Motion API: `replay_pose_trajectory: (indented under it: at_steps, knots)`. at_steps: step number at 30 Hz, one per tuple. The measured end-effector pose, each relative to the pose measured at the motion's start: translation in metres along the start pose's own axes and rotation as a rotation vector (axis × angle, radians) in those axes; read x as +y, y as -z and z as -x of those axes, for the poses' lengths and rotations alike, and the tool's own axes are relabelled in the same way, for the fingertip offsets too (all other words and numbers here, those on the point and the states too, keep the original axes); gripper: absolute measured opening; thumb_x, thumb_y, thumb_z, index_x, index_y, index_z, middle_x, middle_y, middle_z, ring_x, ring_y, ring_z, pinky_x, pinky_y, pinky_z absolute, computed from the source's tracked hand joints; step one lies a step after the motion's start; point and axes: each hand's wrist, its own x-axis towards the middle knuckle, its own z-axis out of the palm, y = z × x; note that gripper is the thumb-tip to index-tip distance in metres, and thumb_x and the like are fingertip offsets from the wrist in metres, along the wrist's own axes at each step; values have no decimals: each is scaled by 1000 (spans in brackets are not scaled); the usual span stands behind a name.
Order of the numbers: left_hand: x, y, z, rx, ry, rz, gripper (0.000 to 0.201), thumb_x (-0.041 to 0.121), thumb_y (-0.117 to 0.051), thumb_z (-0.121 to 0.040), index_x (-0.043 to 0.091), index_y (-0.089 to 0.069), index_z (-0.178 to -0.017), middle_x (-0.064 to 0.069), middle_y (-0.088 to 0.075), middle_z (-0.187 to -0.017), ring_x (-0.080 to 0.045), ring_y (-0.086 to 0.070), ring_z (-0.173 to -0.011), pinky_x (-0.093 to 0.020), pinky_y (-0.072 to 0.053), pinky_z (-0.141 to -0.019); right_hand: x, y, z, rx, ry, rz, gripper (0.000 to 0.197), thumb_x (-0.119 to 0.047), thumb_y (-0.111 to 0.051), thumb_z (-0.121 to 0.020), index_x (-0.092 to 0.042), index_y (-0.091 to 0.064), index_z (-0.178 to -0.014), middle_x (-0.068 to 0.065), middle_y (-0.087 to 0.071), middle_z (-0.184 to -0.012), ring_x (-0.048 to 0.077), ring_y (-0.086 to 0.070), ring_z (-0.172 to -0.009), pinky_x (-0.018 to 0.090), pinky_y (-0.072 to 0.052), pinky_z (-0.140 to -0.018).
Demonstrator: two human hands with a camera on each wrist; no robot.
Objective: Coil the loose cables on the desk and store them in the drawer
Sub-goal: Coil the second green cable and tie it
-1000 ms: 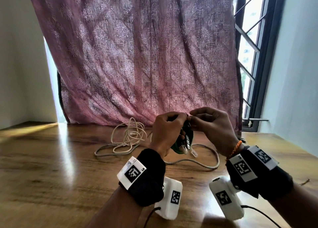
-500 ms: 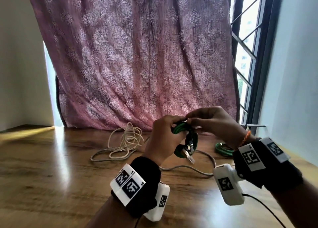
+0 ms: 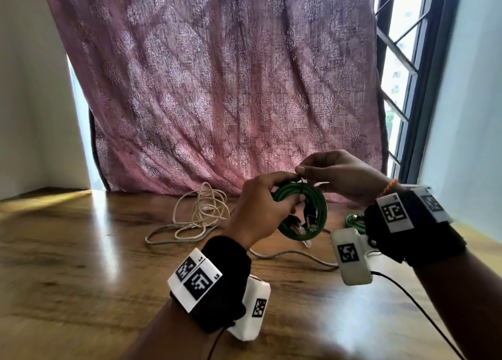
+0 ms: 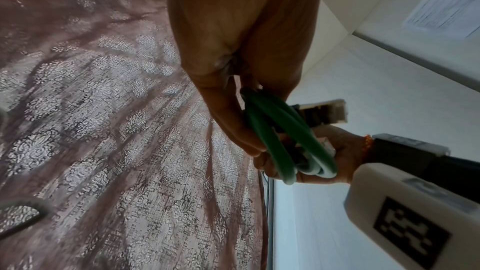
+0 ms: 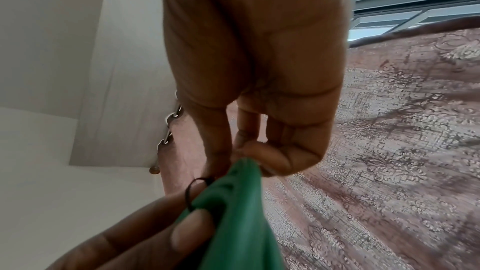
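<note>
A coiled green network cable (image 3: 320,210) with clear plugs hangs upright above the wooden desk (image 3: 81,251). My left hand (image 3: 260,207) grips the coil's left side, fingers curled round the strands (image 4: 275,130). My right hand (image 3: 334,172) pinches the top of the coil (image 5: 241,192), where a thin black tie loop (image 5: 194,188) shows. A loose cream cable (image 3: 201,210) lies tangled on the desk behind, with a grey cable (image 3: 290,255) trailing under my hands. A second green coil (image 3: 354,220) lies on the desk at right, partly hidden by my right wrist.
A pink patterned curtain (image 3: 217,88) hangs along the desk's far edge. A window with a dark frame (image 3: 407,101) stands at the right. White walls close in left and right. No drawer is in view.
Both hands have lifted the green coil slightly and turned it to face me as a fuller ring. The second green coil came into view at right.
</note>
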Motion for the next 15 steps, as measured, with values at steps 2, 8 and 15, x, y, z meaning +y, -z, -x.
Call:
replay_pose_trajectory:
  at_steps: [2, 8, 15]
  knots:
    - [1, 0, 1, -14, 4, 1, 30, 17, -76, -77, 20, -70, -107, 0, -72, -92, -9, -70, -73, -34, -59, -72, -2, -2, 1, 47, 68, 132, 9, -15, -63, -85, -7, -63, -83, 4, -58, -71, 10, -54, -63, 17, -48, -57]
    - [3, 2, 0, 20, -10, 20, 32, 16, -76, -77, 16, -70, -108, 3, -73, -81, 0, -66, -61, -24, -57, -68, -3, -15, -1, 243, 171, 296, 11, -11, -60, -90, -12, -60, -78, -2, -61, -69, 9, -50, -60, 19, -42, -54]
    - [2, 2, -2, 184, -25, -93, 26, 21, -75, -77, 17, -73, -103, 1, -74, -96, -4, -65, -84, -20, -51, -77, -14, -29, 2, 268, 193, 35, 5, -1, -50, -94, -1, -53, -91, 11, -66, -81, -2, -58, -47, 13, -42, -42]
